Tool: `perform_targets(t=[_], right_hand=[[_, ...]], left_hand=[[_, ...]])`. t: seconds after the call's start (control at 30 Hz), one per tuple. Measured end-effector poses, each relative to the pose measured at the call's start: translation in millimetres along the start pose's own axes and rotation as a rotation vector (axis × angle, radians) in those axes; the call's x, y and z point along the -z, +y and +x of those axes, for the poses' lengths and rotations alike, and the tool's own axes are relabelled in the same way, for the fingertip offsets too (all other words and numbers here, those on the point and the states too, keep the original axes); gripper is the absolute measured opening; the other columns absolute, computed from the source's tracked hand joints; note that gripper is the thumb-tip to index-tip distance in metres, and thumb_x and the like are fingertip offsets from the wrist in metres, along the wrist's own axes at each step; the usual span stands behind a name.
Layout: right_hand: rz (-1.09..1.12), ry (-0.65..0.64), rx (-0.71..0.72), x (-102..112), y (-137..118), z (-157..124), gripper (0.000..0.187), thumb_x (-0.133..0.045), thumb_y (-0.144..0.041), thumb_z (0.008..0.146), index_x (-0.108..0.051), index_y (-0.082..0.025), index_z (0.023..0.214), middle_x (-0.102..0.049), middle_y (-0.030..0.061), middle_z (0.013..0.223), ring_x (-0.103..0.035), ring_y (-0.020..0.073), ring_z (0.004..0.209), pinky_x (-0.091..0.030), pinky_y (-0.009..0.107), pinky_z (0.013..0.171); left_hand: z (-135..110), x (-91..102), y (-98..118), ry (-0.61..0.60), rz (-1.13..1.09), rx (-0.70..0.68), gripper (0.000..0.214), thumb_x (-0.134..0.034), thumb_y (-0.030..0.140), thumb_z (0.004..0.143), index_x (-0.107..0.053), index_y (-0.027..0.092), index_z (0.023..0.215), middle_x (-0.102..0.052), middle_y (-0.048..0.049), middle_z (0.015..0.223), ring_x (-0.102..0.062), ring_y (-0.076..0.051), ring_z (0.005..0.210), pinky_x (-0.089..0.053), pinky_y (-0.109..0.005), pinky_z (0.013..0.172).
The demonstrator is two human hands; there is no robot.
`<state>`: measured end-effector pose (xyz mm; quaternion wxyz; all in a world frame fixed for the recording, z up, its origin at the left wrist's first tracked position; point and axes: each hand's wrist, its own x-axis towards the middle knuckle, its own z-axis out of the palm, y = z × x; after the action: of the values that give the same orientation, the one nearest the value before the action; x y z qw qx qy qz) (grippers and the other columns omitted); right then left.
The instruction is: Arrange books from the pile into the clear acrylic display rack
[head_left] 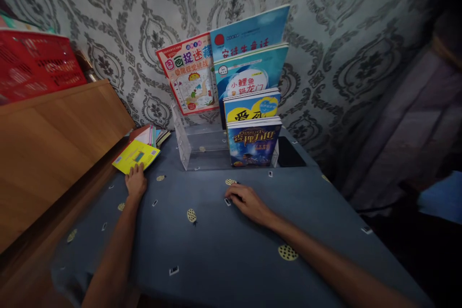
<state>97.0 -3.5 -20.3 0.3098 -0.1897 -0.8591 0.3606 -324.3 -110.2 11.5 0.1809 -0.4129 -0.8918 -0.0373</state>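
At the left of the table, my left hand (136, 182) is closed over the near edge of a yellow book (137, 156), with its fingers on the cover and the thumb hard to make out. The yellow book lies on top of a pile of books (153, 135). My right hand (247, 201) rests on the tablecloth, its fingers curled and nothing visible in them. Just beyond it stands a clear stepped book rack (202, 160). A dark blue book (254, 144) fills its front right place. Behind that stand a yellow-and-blue book (250, 108), a teal book (252, 70), a tall blue book (249, 29) and a red-bordered picture book (193, 74).
A blue tablecloth (209, 250) with pineapple prints covers the table. A black flat object (290, 151) lies right of the rack. Along the left runs a wooden cabinet (61, 134) bearing a red basket (39, 65). Patterned wallpaper (155, 24) stands behind, and a curtain (393, 120) hangs at right.
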Motion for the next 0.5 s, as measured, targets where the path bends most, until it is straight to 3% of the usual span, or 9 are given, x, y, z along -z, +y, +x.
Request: perform_targets(t=[0.33,0.5], right_hand=[[-0.008,-0.001,-0.018,1,-1,-1,0.025,-0.047,-0.007,0.089,-0.069,-0.019,0.087,-0.070,0.0057,0.088,-0.065,0.0184,0.083,-0.050,0.032,0.082],[0.003,-0.017,-0.007,2,-3,0,0.025,-0.047,-0.007,0.088,-0.069,-0.019,0.086,-0.071,0.0057,0.089,-0.066,0.0183,0.084,-0.050,0.031,0.082]], left_hand=[[-13,17.8,1,0.131,-0.117,0.089,0.064,-0.036,0.008,0.092,-0.038,0.016,0.155,-0.052,-0.0198,0.150,-0.046,-0.033,0.141,-0.038,-0.051,0.113],[-27,31.4,-8,0.154,-0.090,0.106,0.054,-0.033,0.009,0.094,-0.047,0.010,0.146,-0.059,-0.0222,0.139,-0.053,-0.034,0.133,-0.044,-0.048,0.108]])
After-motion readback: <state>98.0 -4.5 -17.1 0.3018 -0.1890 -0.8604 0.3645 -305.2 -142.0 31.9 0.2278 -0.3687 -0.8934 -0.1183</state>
